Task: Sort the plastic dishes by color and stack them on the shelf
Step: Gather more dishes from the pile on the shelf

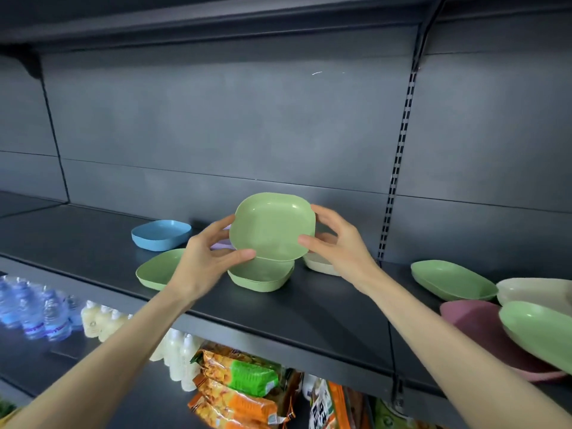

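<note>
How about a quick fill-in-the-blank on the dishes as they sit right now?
1. The left hand and right hand hold the tilted dish, whose colour is ____.
2. The lone dish at the back left of the shelf is ____.
3. At far right, the bottom dish, partly under a green dish, is ____.

Missing words: green; blue; pink.

Tilted green dish (272,227) held just abv green stack (260,278) on shelf (93,243); blue dish (161,235) back-L.
</note>
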